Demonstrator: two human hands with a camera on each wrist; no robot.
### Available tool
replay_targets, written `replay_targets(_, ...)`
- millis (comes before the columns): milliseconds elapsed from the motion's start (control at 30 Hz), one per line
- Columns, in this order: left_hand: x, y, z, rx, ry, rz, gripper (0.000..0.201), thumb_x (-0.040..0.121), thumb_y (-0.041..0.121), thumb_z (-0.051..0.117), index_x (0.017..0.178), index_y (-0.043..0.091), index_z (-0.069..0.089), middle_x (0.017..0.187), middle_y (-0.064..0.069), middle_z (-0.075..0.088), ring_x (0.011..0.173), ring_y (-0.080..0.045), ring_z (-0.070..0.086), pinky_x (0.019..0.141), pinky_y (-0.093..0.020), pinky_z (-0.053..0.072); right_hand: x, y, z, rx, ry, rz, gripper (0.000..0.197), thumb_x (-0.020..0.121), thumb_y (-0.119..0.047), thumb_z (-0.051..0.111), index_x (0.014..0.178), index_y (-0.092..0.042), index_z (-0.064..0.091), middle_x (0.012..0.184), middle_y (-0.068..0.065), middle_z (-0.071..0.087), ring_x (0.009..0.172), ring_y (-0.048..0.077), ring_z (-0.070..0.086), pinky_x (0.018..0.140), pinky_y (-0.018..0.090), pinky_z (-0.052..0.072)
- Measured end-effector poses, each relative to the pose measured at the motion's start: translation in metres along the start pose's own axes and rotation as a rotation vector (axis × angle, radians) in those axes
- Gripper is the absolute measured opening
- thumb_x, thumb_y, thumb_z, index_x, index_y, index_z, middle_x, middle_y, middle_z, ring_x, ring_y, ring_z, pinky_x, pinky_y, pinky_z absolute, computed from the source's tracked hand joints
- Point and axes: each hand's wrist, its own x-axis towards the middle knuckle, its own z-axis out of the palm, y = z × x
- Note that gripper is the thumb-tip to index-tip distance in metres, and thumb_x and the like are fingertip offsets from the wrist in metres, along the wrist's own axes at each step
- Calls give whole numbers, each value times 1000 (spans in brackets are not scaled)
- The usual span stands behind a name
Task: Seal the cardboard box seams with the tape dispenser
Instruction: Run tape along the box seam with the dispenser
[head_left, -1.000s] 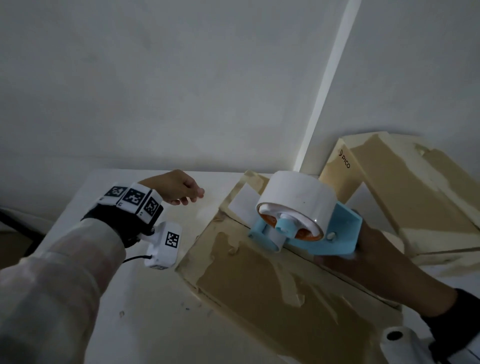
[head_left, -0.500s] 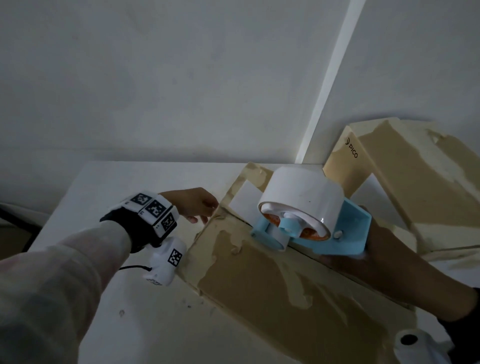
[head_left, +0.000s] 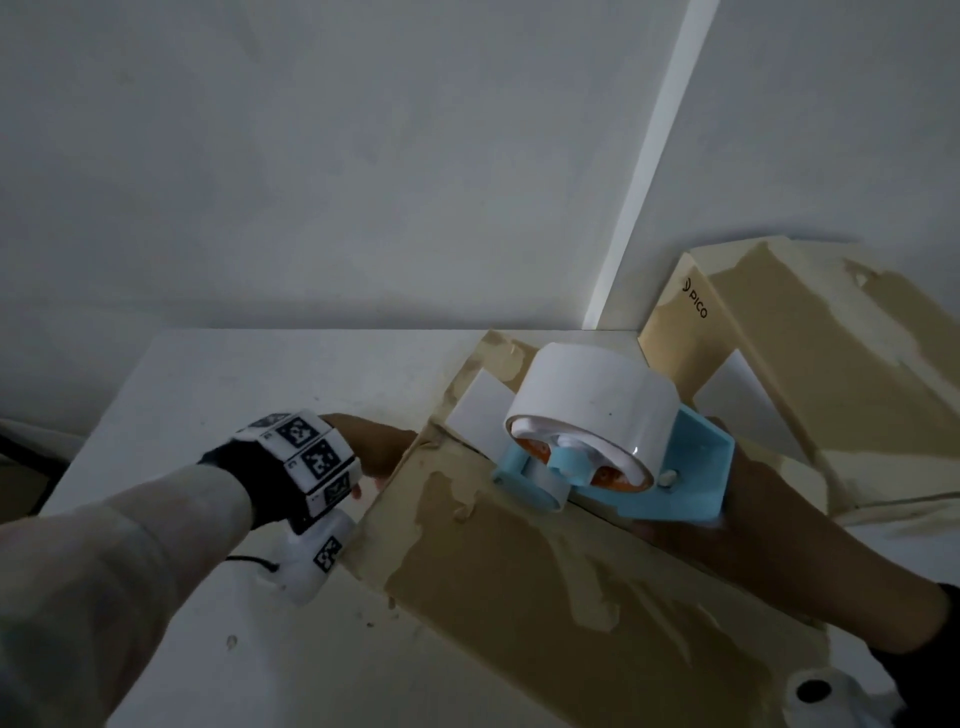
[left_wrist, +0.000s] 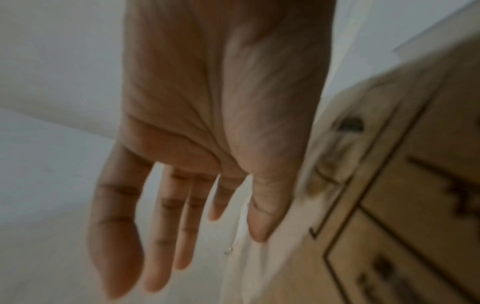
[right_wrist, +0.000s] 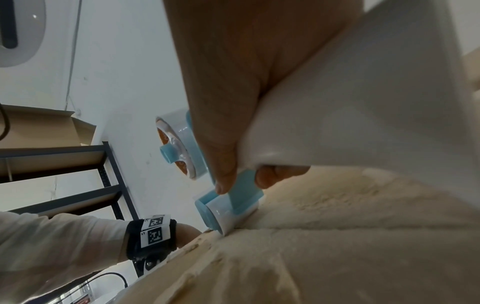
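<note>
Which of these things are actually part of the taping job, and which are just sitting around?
In use:
- tape dispenser, held by the right hand
- cardboard box being sealed
- left hand, open beside it

Lying about:
- second box marked PICO
- metal shelving
- white table

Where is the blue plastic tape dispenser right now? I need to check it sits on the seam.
In the head view the blue plastic tape dispenser is right of centre, gripped by the right hand, its front roller on the brown cardboard box at the seam.

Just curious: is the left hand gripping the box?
No, the left hand hangs with straight fingers beside the cardboard box, holding nothing.
</note>
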Motion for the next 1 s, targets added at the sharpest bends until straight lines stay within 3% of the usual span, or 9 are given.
replay_targets(167,-24,1,-25,-373,198,230,33,99,18,35,123,1,50,113,-12,58,97,-19,52,67,-25,46,2,1,2,16,13,-25,67,49,-63,63,103,-27,49,98,-36,57,84,-12,59,64,6,48)
replay_targets(300,-41,7,-11,-426,68,367,39,99,30,33,108,0,56,97,-14,52,87,-22,46,85,-36,45,3,0,0,63,5,-58,72,50,-62,64,110,-24,50,105,-30,57,88,-9,60,65,9,49)
replay_targets(400,-41,4,-4,-388,79,328,49,99,31,33,118,-10,52,111,-23,60,92,-24,54,94,-43,47,5,0,4,119,16,-50,64,43,-80,60,97,-44,55,96,-36,60,84,-11,61,64,11,49)
replay_targets(533,-44,10,-4,-227,99,221,49,99,34,29,109,-2,60,104,-15,65,81,-20,62,74,-25,52,4,0,2,148,5,-56,66,47,-81,61,96,-37,53,96,-34,61,85,-9,61,70,13,52)
replay_targets(600,-56,18,-5,-7,230,169,42,98,33,30,96,2,58,92,-14,61,70,-17,53,64,-25,45,0,-3,-1,70,-39,-73,64,50,-75,57,101,-37,45,95,-51,50,85,-20,54,73,2,45)
replay_targets(667,-64,25,-3,234,400,184,40,99,29,28,112,1,53,112,-21,58,89,-27,56,76,-32,45,-1,-9,-2,71,-74,-94,64,50,-73,56,106,-46,40,91,-54,48,84,-23,51,73,-2,41)
replay_targets(733,-71,28,6,329,502,290,47,98,21,32,142,5,24,142,-20,39,121,-30,46,99,-35,38,4,-8,-1,190,-40,-123,58,50,-70,67,95,-38,50,85,-29,63,80,-11,59,66,6,47)
replay_targets(800,-75,25,25,316,463,379,62,96,14,37,147,6,4,153,-14,18,137,-29,27,112,-38,27,7,-4,4,262,-15,-141,44,51,-59,70,88,-39,55,80,-22,65,76,-6,61,64,10,48)
replay_targets(1000,-62,18,71,387,665,354,72,83,38,11,147,6,14,156,-12,8,144,-26,6,118,-42,8,2,0,-4,73,-198,-93,46,71,-45,70,110,-32,49,78,-25,57,74,-10,54,67,4,41)
